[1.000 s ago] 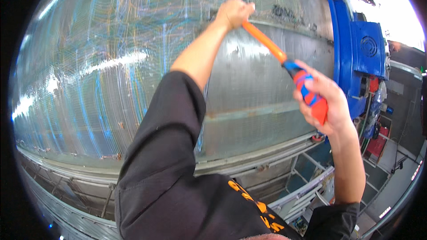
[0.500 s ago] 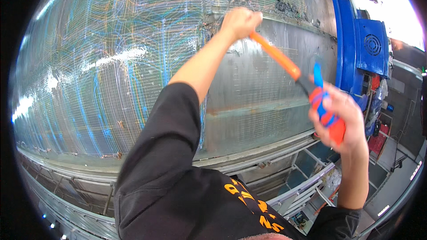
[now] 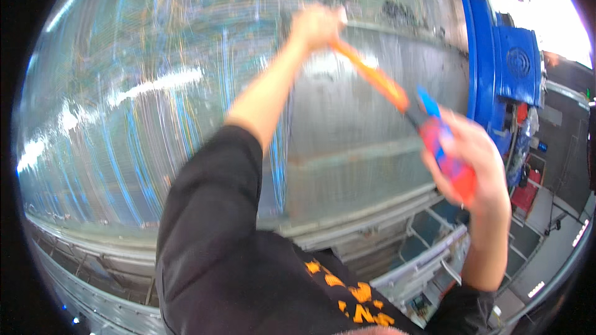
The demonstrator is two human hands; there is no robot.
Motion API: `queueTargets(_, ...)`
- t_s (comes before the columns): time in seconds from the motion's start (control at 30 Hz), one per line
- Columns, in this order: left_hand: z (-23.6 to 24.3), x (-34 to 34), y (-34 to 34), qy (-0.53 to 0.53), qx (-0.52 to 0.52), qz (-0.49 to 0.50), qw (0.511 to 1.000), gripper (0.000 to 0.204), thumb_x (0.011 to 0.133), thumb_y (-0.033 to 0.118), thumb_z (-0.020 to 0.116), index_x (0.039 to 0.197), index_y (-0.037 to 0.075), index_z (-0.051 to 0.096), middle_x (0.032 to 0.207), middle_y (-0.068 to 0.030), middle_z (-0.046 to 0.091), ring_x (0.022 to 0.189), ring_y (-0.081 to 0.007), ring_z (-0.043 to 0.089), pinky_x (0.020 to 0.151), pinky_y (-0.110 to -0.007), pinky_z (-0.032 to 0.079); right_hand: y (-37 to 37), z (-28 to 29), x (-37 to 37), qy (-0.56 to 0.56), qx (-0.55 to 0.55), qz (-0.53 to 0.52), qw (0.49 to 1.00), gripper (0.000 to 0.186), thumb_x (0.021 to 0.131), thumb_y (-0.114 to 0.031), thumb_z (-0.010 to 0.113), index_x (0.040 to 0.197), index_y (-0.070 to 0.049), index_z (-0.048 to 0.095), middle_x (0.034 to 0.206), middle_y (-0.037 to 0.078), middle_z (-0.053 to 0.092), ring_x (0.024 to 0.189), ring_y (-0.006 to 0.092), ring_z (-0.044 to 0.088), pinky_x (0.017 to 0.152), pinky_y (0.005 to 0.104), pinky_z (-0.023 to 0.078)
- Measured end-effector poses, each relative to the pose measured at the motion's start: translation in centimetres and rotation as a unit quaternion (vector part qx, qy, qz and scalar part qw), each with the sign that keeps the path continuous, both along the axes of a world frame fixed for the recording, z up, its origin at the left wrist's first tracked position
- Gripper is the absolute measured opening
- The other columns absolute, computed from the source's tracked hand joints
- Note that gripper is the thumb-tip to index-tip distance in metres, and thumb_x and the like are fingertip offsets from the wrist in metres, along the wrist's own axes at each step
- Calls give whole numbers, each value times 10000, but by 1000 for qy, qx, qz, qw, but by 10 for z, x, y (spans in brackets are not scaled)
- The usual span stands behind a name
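A long-handled tool slants across the picture. It has an orange shaft, a black collar and a red grip with blue wrapped about it; its head is hidden. My right hand is wrapped round the red grip, with a blue piece sticking out above the fingers. At the shaft's far end my left hand is closed on the tool, blurred by motion. Beneath both hands lies a wide grey metal surface. On its left it carries a web of blue, green and yellowish lines. Dark crumpled residue sits beyond the left hand.
A blue metal frame with a round-vented blue housing borders the surface on the right. Metal rails run along the near edge. Red items and other gear stand on the lower floor at the right.
Both hands and the tool have shifted a little to the left. The left hand is also slightly farther from me, and its grip on the shaft continues.
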State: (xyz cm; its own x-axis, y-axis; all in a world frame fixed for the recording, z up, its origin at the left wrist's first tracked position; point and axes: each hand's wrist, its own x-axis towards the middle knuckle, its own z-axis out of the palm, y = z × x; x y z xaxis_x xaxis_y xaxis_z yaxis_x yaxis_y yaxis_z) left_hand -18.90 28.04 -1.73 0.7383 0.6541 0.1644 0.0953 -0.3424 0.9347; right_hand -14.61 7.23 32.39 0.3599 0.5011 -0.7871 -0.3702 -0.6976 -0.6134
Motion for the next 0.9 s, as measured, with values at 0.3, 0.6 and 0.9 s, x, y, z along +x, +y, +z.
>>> queueTargets(0.3, -22, 42, 13, -45, 69, -21, 996, 593, 961, 554, 581, 670, 59, 726, 664, -166, 698, 720, -398, 701, 687, -468, 527, -32, 0, -20, 33, 36, -64, 997, 631, 970, -195, 690, 1543, -31, 485, 868, 118, 671, 555, 150, 606, 434, 267, 465)
queueTargets(0.6, 41, 36, -136, 45, -24, -111, 993, 672, 1004, 580, 484, 653, 56, 715, 677, -209, 675, 713, -438, 683, 689, -557, 521, -174, 15, -29, 78, 68, -177, 979, 645, 1020, -361, 617, 1549, -45, 426, 964, 206, 671, 505, 178, 572, 378, 274, 424)
queueTargets(0.9, 77, -131, -288, -23, 36, -74, 996, 535, 1020, 395, 559, 590, 93, 659, 603, -131, 629, 630, -362, 638, 673, -452, 492, -351, 32, -166, 74, 58, -138, 986, 967, 875, -345, 788, 1642, -1, 310, 1278, 261, 666, 982, 291, 724, 741, 416, 641)
